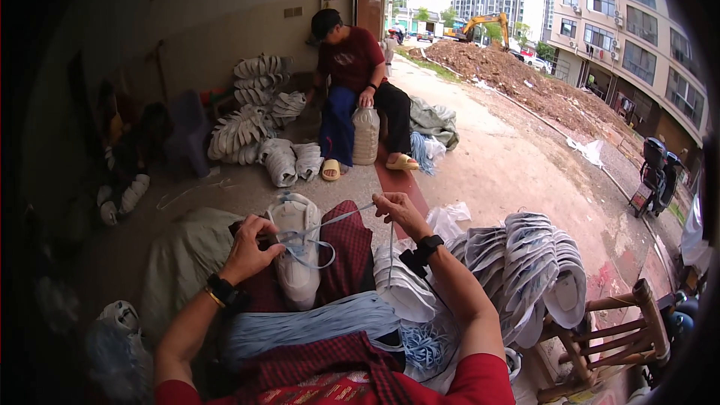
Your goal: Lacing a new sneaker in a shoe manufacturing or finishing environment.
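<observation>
A white shoe [298, 279] lies on my lap, its toe toward me, with a light blue shoelace [346, 217] threaded across its upper part and looping to the right. My left hand [253, 249] is at the shoe's left side, thumb and fingers closed on the lace by the eyelets. To the right and higher, my right hand [405, 216] pinches the lace and draws it out taut; a loose length hangs below that hand. A thick bundle of light blue laces [315, 324] rests across my lap, over a dark red checked cloth [346, 244].
Stacked white shoe uppers [534, 266] lie right of me, beside a wooden stool [619, 330]. A seated person [351, 60] ahead rests a hand on a large plastic jug [366, 135]. More uppers [244, 131] are piled at that person's side. A parked scooter [654, 180] stands far right.
</observation>
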The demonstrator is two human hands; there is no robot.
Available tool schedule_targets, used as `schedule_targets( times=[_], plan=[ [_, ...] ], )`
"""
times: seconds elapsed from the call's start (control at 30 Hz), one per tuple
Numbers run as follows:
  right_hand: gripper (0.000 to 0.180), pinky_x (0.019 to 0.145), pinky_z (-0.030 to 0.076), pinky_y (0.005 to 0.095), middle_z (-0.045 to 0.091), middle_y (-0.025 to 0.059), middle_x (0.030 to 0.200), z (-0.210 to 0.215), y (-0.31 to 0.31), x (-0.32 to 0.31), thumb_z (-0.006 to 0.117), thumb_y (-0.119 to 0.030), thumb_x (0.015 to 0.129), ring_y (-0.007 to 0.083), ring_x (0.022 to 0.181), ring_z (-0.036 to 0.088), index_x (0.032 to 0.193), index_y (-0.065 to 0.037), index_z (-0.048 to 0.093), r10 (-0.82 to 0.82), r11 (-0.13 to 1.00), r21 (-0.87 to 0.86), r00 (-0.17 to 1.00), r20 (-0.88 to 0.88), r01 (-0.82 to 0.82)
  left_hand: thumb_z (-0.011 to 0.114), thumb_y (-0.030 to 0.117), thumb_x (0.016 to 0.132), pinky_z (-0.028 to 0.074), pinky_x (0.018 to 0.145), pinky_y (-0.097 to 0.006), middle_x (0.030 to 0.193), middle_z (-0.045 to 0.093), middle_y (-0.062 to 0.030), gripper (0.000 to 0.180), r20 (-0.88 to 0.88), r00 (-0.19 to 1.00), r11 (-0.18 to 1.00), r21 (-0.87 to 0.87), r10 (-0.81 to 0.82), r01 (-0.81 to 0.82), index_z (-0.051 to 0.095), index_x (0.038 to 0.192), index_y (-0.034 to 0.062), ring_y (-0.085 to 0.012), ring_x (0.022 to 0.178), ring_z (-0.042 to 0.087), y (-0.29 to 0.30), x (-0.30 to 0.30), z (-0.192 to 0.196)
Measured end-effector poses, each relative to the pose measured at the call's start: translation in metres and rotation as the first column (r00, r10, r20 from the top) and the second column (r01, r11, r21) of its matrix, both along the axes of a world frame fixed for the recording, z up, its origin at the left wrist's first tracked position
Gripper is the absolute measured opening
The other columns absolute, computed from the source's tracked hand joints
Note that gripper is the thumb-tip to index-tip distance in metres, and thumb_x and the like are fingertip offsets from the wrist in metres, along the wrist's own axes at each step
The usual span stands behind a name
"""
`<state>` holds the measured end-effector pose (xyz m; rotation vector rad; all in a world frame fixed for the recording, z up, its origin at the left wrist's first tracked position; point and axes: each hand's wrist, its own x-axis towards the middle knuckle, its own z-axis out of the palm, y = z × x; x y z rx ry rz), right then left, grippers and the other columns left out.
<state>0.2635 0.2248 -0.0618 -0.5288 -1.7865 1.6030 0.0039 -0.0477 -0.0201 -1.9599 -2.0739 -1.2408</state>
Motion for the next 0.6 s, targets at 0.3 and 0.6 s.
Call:
schedule_targets(
  times=[0.3,0.6],
  plan=[
    [0.015,0.071,0.053,0.0267,0.067,0.0050,0.087,0.001,-0.028,-0.003,0.057,-0.007,0.086,0.0120,0.083,0.064,0.097,0.001,0.063,-0.120,0.903,0.404,0.989,-0.086,0.144,0.064,0.023,0.088,0.041,0.081,-0.045,0.084,0.058,-0.0155,0.022,-0.174,0.978,0.991,0.081,0.115,-0.102,0.059,0.085,0.0013,-0.0342,0.083,0.055,0.008,-0.032,-0.027],
    [0.020,0.058,0.043,0.0270,0.059,0.0043,0.075,0.026,-0.099,-0.024,0.050,0.002,0.075,0.0116,0.066,0.053,0.090,-0.001,0.061,0.120,0.880,0.454,0.990,0.076,-0.142,0.063,0.023,0.088,0.043,0.074,-0.046,0.077,0.059,-0.0171,0.024,-0.174,0.984,1.000,0.013,0.027,-0.025,0.057,0.082,0.0009,-0.0371,0.076,0.055,0.004,-0.027,-0.021]
  ],
)
